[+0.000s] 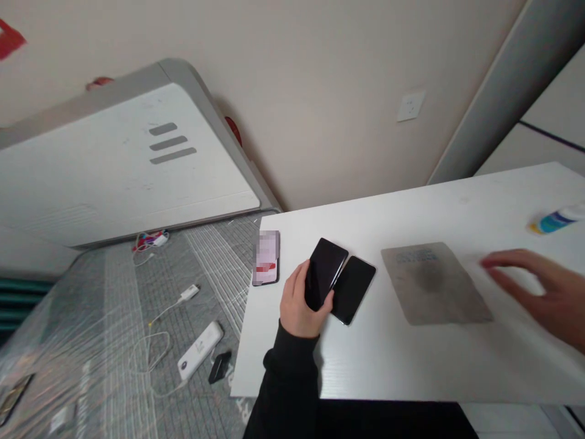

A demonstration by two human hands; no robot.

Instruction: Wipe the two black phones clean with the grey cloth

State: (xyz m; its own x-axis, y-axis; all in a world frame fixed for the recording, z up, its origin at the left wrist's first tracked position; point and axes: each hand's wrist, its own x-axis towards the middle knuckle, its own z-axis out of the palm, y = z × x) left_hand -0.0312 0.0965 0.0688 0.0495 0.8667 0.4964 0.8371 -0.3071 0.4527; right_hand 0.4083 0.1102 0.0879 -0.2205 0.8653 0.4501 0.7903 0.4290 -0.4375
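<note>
A black phone (325,271) sits tilted in the left hand (299,302), thumb on its near edge, fingers (325,303) curled under its far side. Touching it beyond the fingers, a second black phone (353,289) lies flat on the white counter (411,360). The right hand (539,286) hovers open and blurred, fingers spread, at the edge of a grey mat (434,283)
</note>
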